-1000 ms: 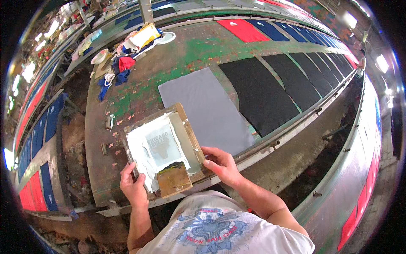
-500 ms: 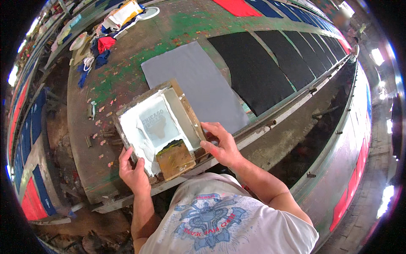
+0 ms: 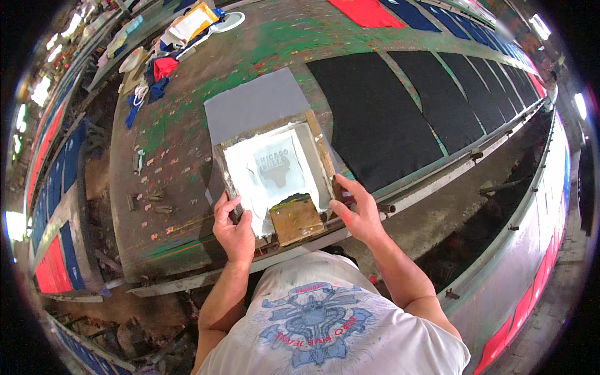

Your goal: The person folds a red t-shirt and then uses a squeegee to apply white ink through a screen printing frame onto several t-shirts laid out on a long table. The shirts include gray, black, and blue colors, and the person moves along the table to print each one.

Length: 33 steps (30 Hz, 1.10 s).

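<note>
My left hand [image 3: 234, 231] grips the left side of a wooden-framed printing screen [image 3: 262, 130], and my right hand [image 3: 360, 214] holds its right side. The screen has white mesh with a faint lettered stencil [image 3: 275, 174] and white coating around it. A brown squeegee-like board [image 3: 295, 224] with a dark, yellow-stained edge lies in the lower part of the frame. Under the screen is a gray fabric panel [image 3: 250, 100], its upper part showing. Whether the frame rests fully on the fabric, I cannot tell.
The long green-stained table [image 3: 169, 194] bears black fabric panels [image 3: 356, 106] to the right, red and navy panels [image 3: 362, 9] at the back and a cluttered pile of cloths [image 3: 165, 69]. A metal rail edges it. Neighbouring tables hold more panels. A distant person [image 3: 549, 90] stands far right.
The screen and both hands have moved right and up, now squarer over the gray panel and covering more of it. My grip on the frame is unchanged; the view has shifted.
</note>
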{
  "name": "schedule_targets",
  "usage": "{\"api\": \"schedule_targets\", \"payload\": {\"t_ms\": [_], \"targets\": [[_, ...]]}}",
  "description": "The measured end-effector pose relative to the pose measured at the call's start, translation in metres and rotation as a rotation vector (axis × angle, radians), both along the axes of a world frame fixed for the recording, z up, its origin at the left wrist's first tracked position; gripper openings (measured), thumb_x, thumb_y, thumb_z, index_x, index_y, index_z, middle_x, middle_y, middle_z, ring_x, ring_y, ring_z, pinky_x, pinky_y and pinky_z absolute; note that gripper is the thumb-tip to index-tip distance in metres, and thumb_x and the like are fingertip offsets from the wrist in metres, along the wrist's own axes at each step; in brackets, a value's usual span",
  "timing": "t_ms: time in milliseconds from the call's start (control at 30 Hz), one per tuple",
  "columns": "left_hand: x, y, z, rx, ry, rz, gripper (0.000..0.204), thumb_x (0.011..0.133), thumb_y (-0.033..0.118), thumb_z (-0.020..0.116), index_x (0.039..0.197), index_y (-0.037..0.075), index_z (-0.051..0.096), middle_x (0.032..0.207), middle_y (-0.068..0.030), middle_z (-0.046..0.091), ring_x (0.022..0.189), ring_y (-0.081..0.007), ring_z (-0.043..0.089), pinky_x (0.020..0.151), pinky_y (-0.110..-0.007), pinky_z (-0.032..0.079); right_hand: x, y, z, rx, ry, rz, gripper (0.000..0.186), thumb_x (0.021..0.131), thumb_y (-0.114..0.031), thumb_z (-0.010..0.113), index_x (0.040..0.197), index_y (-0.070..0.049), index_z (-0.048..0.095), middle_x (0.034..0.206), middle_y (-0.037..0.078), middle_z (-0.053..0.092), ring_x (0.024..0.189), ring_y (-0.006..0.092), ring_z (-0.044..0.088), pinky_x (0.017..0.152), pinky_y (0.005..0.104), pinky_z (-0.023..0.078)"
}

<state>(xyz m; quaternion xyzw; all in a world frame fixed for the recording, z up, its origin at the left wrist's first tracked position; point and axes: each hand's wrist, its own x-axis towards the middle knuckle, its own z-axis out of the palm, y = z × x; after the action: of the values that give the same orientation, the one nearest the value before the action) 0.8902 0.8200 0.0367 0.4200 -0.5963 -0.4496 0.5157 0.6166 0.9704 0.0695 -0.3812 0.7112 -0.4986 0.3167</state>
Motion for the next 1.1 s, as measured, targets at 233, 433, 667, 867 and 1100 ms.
{"api": "schedule_targets", "payload": {"t_ms": [233,433,667,867,1100], "targets": [[-0.015,0.009,-0.005,0.15,0.008,0.043,0.042,0.087,-0.021,0.069,0.126,-0.006,0.074,0.169,-0.0288,0.053,0.151,-0.0321,0.058,0.125,-0.043,0.046,-0.027,0.015,-0.002,0.004,0.239,0.162,0.075,0.097,-0.017,0.083,0.165,-0.005,0.055,0.144,0.021,0.067,0.13,0.0332,0.068,0.11,0.0433,0.056],[-0.013,0.008,-0.011,0.155,0.061,0.036,0.04,0.087,-0.021,0.07,0.124,-0.007,0.074,0.165,-0.0295,0.057,0.149,-0.0314,0.06,0.124,-0.043,0.047,-0.032,0.019,-0.003,-0.033,0.18,0.189,0.075,0.095,-0.011,0.084,0.164,-0.004,0.055,0.139,0.019,0.067,0.124,0.0286,0.07,0.105,0.0401,0.058],[-0.014,0.004,-0.02,0.16,0.061,0.021,0.042,0.086,-0.021,0.071,0.125,-0.005,0.075,0.163,-0.0284,0.06,0.15,-0.0328,0.059,0.126,-0.044,0.046,-0.025,0.019,-0.003,-0.071,0.145,0.149,0.068,0.097,-0.006,0.081,0.161,-0.003,0.058,0.14,0.018,0.067,0.123,0.0268,0.07,0.104,0.0391,0.058],[-0.018,0.005,-0.019,0.118,-0.007,-0.002,0.035,0.089,-0.019,0.071,0.121,-0.004,0.074,0.162,-0.0291,0.06,0.148,-0.0325,0.062,0.124,-0.043,0.047,-0.004,0.023,0.023,-0.243,0.722,0.234,0.063,0.089,-0.018,0.088,0.148,-0.006,0.069,0.144,0.023,0.067,0.137,0.0428,0.062,0.115,0.0527,0.05],[-0.005,0.0,0.005,-0.057,-0.485,-0.089,0.058,0.094,0.005,0.08,0.15,-0.001,0.066,0.152,-0.0224,0.066,0.141,-0.0368,0.062,0.12,-0.047,0.049,0.025,-0.011,0.053,-0.279,0.882,0.574,0.05,0.085,-0.003,0.079,0.134,-0.007,0.076,0.134,0.011,0.074,0.127,0.0352,0.069,0.106,0.0517,0.057]]}}
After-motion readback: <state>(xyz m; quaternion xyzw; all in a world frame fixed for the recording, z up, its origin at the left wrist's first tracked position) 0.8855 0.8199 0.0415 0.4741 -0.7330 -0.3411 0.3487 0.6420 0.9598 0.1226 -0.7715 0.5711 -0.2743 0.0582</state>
